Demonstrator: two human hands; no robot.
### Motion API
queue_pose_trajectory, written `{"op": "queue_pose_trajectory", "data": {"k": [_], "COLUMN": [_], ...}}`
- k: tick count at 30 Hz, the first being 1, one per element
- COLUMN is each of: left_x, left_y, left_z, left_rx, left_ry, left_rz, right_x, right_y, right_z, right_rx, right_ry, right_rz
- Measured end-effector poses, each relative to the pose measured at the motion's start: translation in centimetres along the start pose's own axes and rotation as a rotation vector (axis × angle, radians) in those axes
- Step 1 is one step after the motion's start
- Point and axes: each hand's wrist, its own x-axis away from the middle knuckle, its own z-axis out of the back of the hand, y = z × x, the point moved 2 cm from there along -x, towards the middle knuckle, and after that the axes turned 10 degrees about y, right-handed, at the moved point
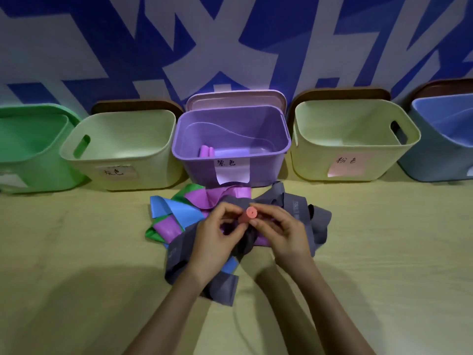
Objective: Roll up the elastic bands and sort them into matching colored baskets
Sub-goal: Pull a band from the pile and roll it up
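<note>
A tightly rolled pink band (248, 214) is held above a heap of loose bands on the table. My left hand (216, 233) pinches its near side and my right hand (282, 231) pinches it from the right. The heap under my hands holds grey bands (302, 208), a blue band (174, 211), purple bands (204, 197) and a green one (151, 233). Along the wall stand a green basket (33, 149), a cream basket with a grey label (122, 152), a purple basket (230, 139) with a rolled purple band (208, 151) inside, a cream basket with a pink label (353, 139) and a blue basket (442, 139).
The yellow table (76, 252) spreads out left and right of the heap. Lids (235, 98) lean against the blue and white wall behind the baskets. The basket with the pink label stands just right of the purple one.
</note>
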Motion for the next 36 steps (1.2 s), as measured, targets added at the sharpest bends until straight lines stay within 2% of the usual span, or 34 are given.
{"op": "queue_pose_trajectory", "data": {"k": [5,12,15,18,23,30,32,36], "left_x": [-2.5,-9.9,-12.4,-14.3,-16.0,-19.1,-19.9,-21.5], "left_y": [6.1,16.0,18.1,19.3,19.1,15.2,13.7,12.0], "left_z": [0.3,-3.0,-5.2,-7.1,-10.8,-15.3,-16.5,-18.4], "left_rx": [0.057,0.222,0.293,0.255,0.241,0.194,0.074,-0.335], "left_ry": [-0.02,-0.157,-0.167,-0.186,-0.229,-0.261,-0.28,-0.391], "left_rz": [0.051,0.004,0.043,0.052,0.097,0.292,0.281,0.097], "right_x": [-2.4,-10.1,-12.6,-14.6,-17.5,-22.3,-23.7,-26.4], "right_y": [-7.1,-16.2,-18.6,-20.0,-19.4,-14.6,-12.7,-8.8], "right_z": [-0.1,2.5,4.2,6.0,8.7,10.5,11.1,12.1], "right_rx": [-0.03,0.088,0.113,0.201,0.328,0.376,0.418,0.461], "right_ry": [-0.011,0.126,0.124,0.119,0.161,0.133,0.098,0.063], "right_rz": [-0.022,0.13,0.123,0.14,0.091,-0.13,-0.205,-0.381]}}
